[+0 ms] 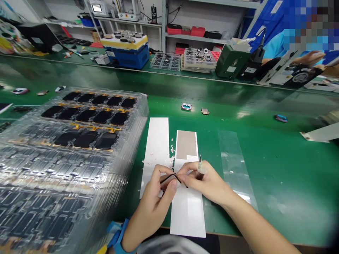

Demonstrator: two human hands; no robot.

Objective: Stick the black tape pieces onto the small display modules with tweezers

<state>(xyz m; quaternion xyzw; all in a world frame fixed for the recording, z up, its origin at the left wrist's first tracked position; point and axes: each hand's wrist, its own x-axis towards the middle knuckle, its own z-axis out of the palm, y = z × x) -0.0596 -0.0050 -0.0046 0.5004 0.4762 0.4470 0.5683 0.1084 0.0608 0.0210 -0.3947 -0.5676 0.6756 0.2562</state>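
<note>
Over the white sheets, my left hand (156, 197) is closed around a small display panel (171, 179) with a black edge and a pale face. Thumb and forefinger grip it at its sides. My right hand (203, 178) pinches at the panel's right corner. A slim pointed tool (200, 165) with a pale wrapped section is tucked in that same hand, its tip pointing away from me. Beneath my hands lies a white strip (187, 218) with a grey-brown patch (186, 144). Another white sheet (158, 141) to the left carries tiny pinkish scraps.
Stacked clear trays (106, 165) fill the left side; the top one holds several black screens (87, 115). A transparent film (233, 158) lies at the right. Small watch-like frames (186, 106) dot the green bench (278, 169). A person's hand (312, 58) shows at the upper right.
</note>
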